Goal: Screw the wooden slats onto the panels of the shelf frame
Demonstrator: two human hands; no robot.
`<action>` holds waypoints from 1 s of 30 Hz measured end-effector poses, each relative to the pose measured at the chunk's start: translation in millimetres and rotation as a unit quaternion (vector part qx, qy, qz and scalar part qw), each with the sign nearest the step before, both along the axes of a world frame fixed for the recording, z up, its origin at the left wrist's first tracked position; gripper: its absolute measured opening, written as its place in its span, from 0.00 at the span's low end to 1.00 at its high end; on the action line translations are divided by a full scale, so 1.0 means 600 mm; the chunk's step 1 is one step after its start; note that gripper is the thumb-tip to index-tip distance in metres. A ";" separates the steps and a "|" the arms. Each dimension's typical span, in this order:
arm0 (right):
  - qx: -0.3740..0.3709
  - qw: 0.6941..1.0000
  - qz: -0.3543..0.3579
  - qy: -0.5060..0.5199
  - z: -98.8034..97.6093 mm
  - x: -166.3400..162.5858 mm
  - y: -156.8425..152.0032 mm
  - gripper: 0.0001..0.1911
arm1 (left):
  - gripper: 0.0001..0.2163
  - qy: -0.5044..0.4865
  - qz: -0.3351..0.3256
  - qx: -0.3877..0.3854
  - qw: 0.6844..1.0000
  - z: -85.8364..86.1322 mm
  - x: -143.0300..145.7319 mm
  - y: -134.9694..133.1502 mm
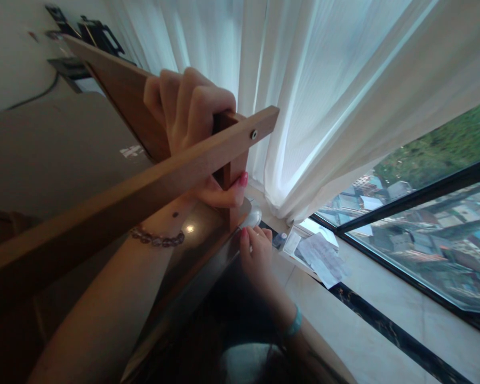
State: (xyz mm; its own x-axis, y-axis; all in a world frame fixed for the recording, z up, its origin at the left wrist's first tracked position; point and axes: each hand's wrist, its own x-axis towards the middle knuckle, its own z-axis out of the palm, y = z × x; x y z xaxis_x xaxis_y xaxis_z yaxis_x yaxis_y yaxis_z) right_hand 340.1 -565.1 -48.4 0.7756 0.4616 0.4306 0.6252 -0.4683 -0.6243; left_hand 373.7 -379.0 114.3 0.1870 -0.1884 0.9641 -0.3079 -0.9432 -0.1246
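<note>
Wooden frame point(224, 149), clasped by the left hand point(192, 109), shows one bolt point(253, 134) rightward, near its jutting edge. Below, whether the right hand point(260, 253) holds anything, I cannot tell; farther right, floor point(316, 314) stretches to one window point(444, 229).

The bar point(216, 152) looks like smooth, matt wood, its bolt point(253, 134) shiny metal, the curtain point(300, 106) cloth.

Bare hands point(186, 109), two; beaded bracelet point(166, 241), one; teal wristband point(295, 321), one; foreground wooden rail point(144, 191), one; metal fastener point(253, 134), one.
</note>
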 end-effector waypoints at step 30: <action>0.191 0.891 0.048 0.409 0.022 -0.015 -0.002 0.27 | 0.22 0.022 0.019 -0.007 1.000 0.001 -0.006 -0.005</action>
